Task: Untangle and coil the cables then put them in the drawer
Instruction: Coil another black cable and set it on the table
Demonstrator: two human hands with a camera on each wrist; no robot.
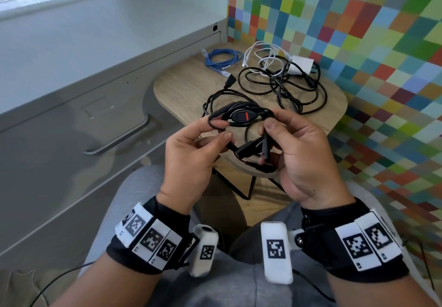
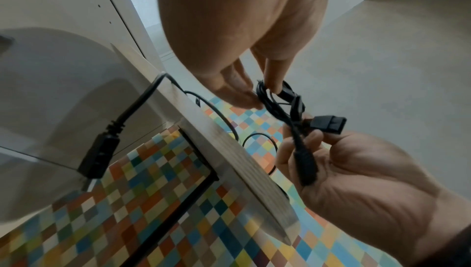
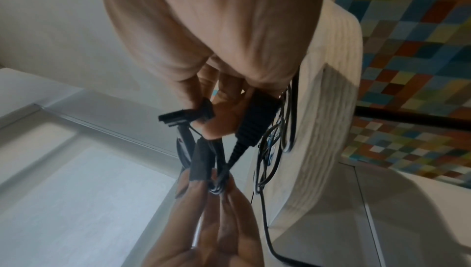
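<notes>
Black cable (image 1: 241, 115) pinched by left hand (image 1: 191, 158) and right hand (image 1: 301, 153)

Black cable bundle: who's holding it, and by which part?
Both hands. The left hand pinches a loop of the black cable bundle; the right hand grips its connector ends.

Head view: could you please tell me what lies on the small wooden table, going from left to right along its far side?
Blue cable → white cable → white charger, all on the wooden table.
</notes>
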